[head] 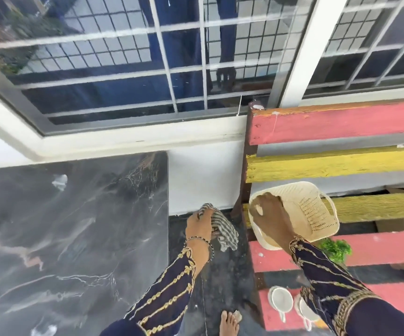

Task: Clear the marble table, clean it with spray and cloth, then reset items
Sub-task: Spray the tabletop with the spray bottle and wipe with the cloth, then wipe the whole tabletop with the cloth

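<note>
A barred glass window (123, 69) is running along the white wall, with a dark, white-veined marble table (63, 238) standing below it on the left. A slatted wooden bench painted red and yellow (341, 124) is standing on the right.

The table top is lying bare apart from a pale scrap near its far edge, too blurred to name.

The right hand (271, 219) is gripping the near rim of a cream perforated plastic basket (317, 209) over the bench, fingers curled into it. I cannot tell whether the basket is resting on the slats or hanging clear. It is looking light and stiff enough to carry by the rim one-handed, though it is likely flexing a little. The side handles would be steadier.

The left hand (199, 229) is clutching a bunched grey-and-white striped cloth (225, 229) between table and bench. The cloth is soft and limp, so any grab is holding it.

A green leafy sprig (336, 248) is lying on a red slat. Two white handled cups (281, 299) are sitting nearer; they look breakable and best taken by their handles.

No brand, label or writing is showing.
</note>
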